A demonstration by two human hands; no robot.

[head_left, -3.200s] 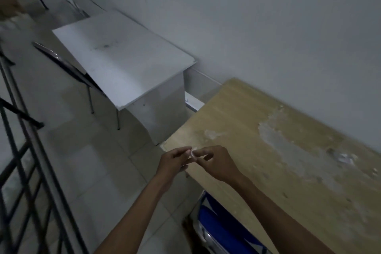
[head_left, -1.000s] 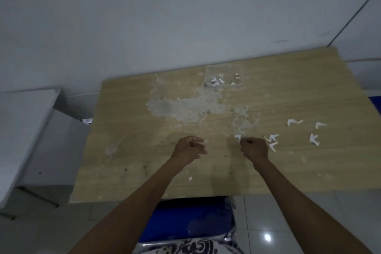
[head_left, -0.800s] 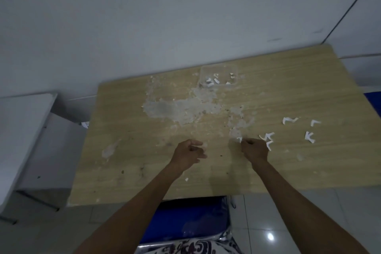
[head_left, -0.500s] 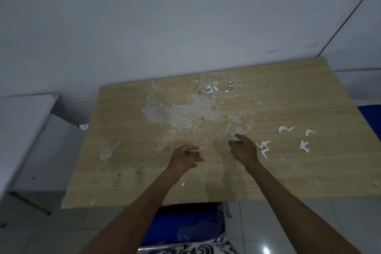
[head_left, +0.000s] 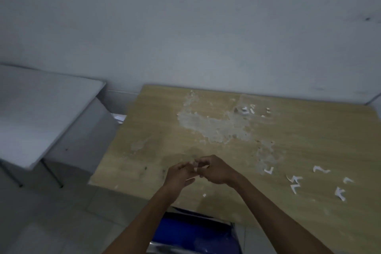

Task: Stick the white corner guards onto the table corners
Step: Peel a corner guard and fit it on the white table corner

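My left hand (head_left: 179,175) and my right hand (head_left: 214,170) meet fingertip to fingertip above the wooden table (head_left: 156,130), pinching a small white corner guard (head_left: 195,168) between them; most of it is hidden by the fingers. Several loose white corner guards (head_left: 295,181) lie scattered on the table to the right. The table's near left corner (head_left: 90,182) is bare wood.
A clear plastic box (head_left: 250,107) with white pieces stands near the wall. A grey worn patch (head_left: 210,128) marks the tabletop. A white table (head_left: 41,113) stands to the left, and a blue chair (head_left: 191,231) sits under the front edge.
My right hand lifted a corner guard from the table and moved left to join my left hand. The view has swung left, showing the white table.
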